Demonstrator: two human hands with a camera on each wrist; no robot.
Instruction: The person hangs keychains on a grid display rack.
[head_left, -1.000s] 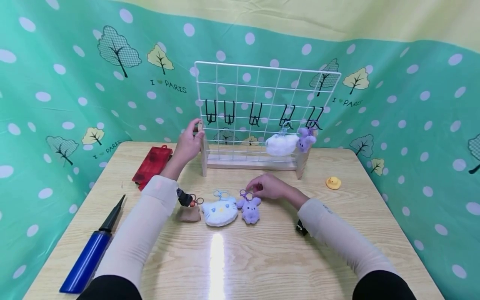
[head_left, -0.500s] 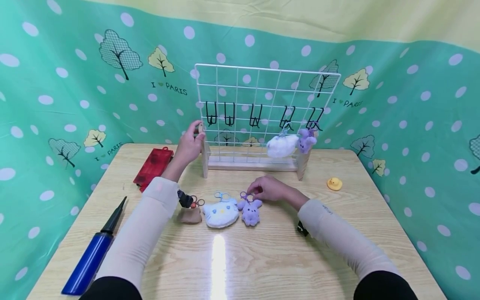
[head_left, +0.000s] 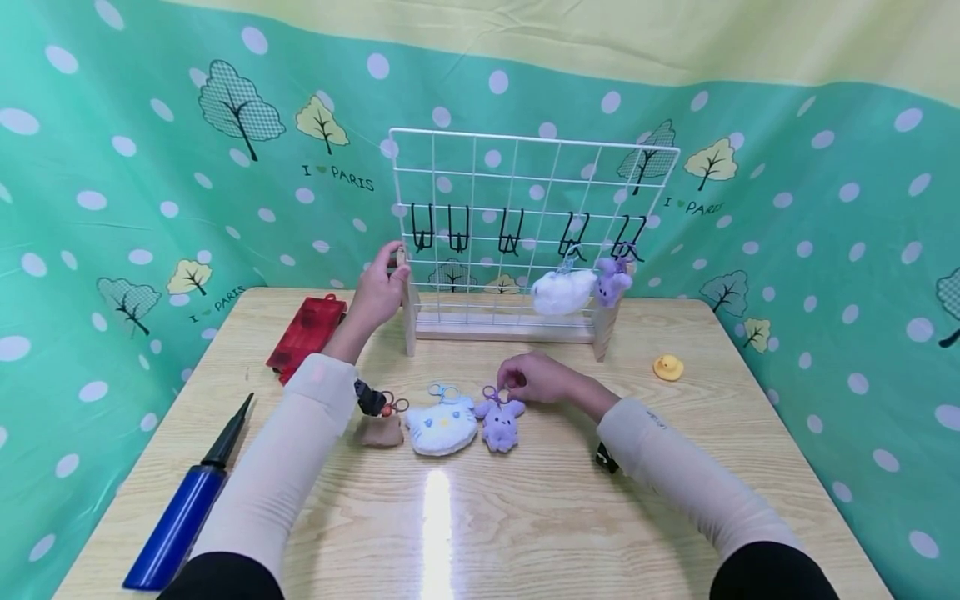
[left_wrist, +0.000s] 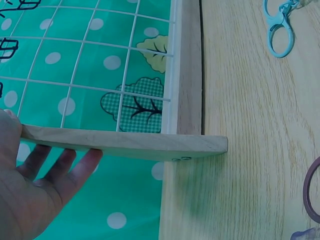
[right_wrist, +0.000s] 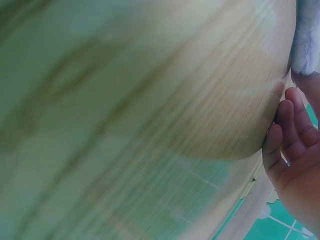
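My left hand (head_left: 380, 287) grips the upper end of the left wooden post (left_wrist: 125, 140) of the white wire grid rack (head_left: 513, 158), fingers on its outer side. Lower on the table, my right hand (head_left: 536, 377) pinches at the purple clasp of a purple plush bunny keychain (head_left: 501, 427), which lies on its back; the clasp is partly hidden behind the fingertips. Beside the bunny lie a white plush cat keychain (head_left: 442, 427) with a light blue clasp (left_wrist: 279, 37) and a brown keychain (head_left: 381, 431), partly covered by the left wrist strap.
Several black hooks (head_left: 511, 232) line the grid; a white plush (head_left: 562, 292) and another purple bunny (head_left: 612, 283) hang from the right ones. A red case (head_left: 309, 333) and blue hand pump (head_left: 180, 517) lie left. A yellow rubber duck (head_left: 667, 367) sits right.
My right hand has shifted slightly to the right at the bunny's clasp, and the clasp has moved a little with it. The left hand stays on the post.
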